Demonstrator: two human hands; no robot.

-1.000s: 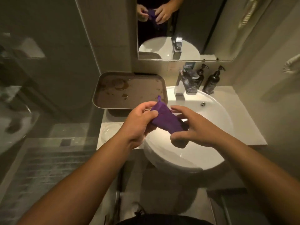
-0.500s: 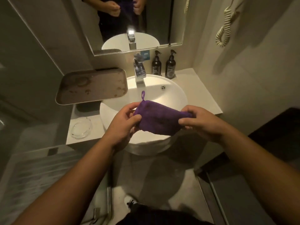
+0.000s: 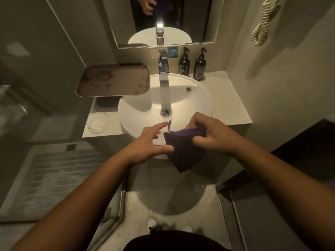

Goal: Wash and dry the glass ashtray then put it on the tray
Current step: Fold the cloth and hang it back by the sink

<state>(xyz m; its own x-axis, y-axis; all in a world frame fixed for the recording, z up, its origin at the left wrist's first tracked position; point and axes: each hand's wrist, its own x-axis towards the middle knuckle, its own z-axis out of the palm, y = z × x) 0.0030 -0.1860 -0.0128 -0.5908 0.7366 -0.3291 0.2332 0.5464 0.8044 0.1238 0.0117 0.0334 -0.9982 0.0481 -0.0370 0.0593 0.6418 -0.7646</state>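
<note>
Purple cloth [image 3: 183, 151], folded and hanging by 1 edge, is pinched in the right hand [image 3: 212, 135] over the front rim of the white basin [image 3: 137, 113], probably so drips fall into the bowl. The left hand [image 3: 150, 144] has its fingers spread; only the thumb seems to touch the cloth's edge, perhaps to straighten a fold. The glass ashtray [image 3: 98, 122] sits untouched on the desk [image 3: 233, 105], just left of the basin and within easy reach. Behind it, the brown tray [image 3: 114, 80], stained and bare, waits raised above the desk. Water appears to run from the faucet [image 3: 164, 69].
</note>
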